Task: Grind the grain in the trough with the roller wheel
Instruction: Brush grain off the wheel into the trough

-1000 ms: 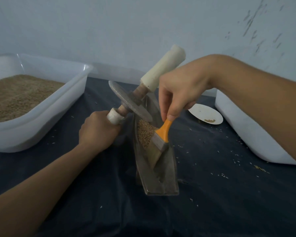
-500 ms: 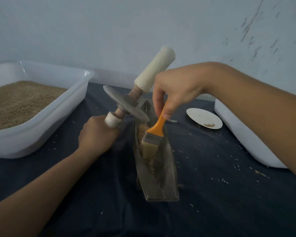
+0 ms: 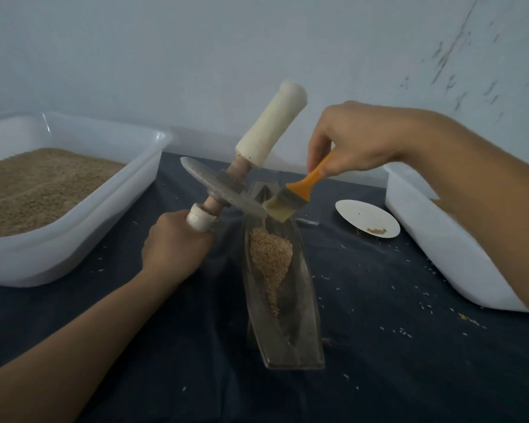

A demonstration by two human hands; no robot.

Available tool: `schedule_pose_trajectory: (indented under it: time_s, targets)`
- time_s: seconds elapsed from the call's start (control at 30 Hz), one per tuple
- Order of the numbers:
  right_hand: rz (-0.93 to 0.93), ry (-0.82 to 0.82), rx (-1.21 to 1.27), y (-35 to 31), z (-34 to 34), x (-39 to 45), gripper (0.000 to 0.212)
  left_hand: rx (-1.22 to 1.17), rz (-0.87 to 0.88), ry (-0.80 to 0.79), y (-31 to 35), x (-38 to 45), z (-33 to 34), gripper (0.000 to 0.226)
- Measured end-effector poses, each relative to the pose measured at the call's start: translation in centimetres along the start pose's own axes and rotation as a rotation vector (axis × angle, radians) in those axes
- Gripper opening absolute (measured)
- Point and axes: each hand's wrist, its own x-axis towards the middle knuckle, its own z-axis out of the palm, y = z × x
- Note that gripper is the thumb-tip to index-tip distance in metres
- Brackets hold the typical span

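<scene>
So: narrow boat-shaped metal trough sits at centre frame on the dark blue cloth, long axis running away from the camera. Tan grain lies in a tapering pile in the trough's upper half, thinning to a streak toward the middle.

Grey metal roller wheel on a wooden axle is lifted clear of the grain, tilted, its lower rim over the trough's far end. Left hand, centre-left, has fingers wrapped around the axle's lower white-capped handle. Upper cream-coloured handle points to upper right, nobody holding it.

Right hand, upper right of centre, pinches the orange-handled flat paintbrush by its handle, wrist bent down. Bristles touch or sit just beside the wheel's lower rim; can't tell which.

Large white plastic tub at left, filled with tan grain, top layer uneven. Second white plastic tub at right edge, contents mostly hidden behind the forearm. Small white round plate between trough and right tub, a few brown bits near its lower edge. Loose grains scattered on the cloth, mostly lower right.
</scene>
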Motion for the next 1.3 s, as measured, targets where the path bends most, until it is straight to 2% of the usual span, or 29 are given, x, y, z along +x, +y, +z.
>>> schedule_pose_trajectory:
  time_s: [0.2, 0.3, 0.4, 0.5, 0.63, 0.73, 0.87, 0.97, 1.07, 1.13, 1.3]
  targets:
    - [0.066, 0.139, -0.163, -2.2, 6.0, 2.3, 0.015, -0.047, -0.031, 0.011, -0.1, 0.2, -0.2, 0.009]
    - [0.027, 0.151, -0.150, -3.7, 7.9, 2.0, 0.031, -0.052, -0.023, 0.003, 0.1, 0.1, -0.3, 0.009]
    - [-0.006, 0.069, -0.120, -4.9, 8.1, 1.2, 0.033, -0.047, -0.013, -0.002, 0.1, 0.0, -0.3, 0.010]
    - [0.039, 0.009, -0.100, -4.7, 6.2, 0.7, 0.033, -0.034, -0.006, 0.002, 0.2, -0.2, -0.3, 0.010]
    - [0.167, 0.119, -0.040, -3.7, 4.6, 1.6, 0.026, -0.018, -0.015, 0.001, 0.4, -0.2, -0.3, 0.009]
    - [0.236, 0.174, -0.003, -4.4, 5.9, 2.5, 0.030, -0.018, -0.019, 0.003, 0.4, -0.1, -0.3, 0.009]
    - [0.175, 0.080, 0.013, -5.4, 8.4, 1.8, 0.032, -0.040, -0.023, 0.002, 0.1, 0.0, -0.3, 0.009]
    - [0.166, 0.041, -0.004, -4.7, 7.2, 1.2, 0.028, -0.066, -0.033, -0.003, -0.1, 0.1, -0.2, 0.009]
    - [0.225, 0.127, 0.016, -3.9, 5.1, 1.8, 0.022, -0.051, -0.029, -0.004, -0.2, 0.2, -0.1, 0.009]
    - [0.252, 0.164, 0.021, -4.1, 5.2, 2.1, 0.026, -0.039, -0.022, -0.005, -0.3, 0.2, -0.1, 0.009]
    - [0.118, 0.033, -0.012, -5.1, 7.9, 1.1, 0.032, 0.007, -0.008, 0.014, -0.2, 0.1, -0.1, 0.009]
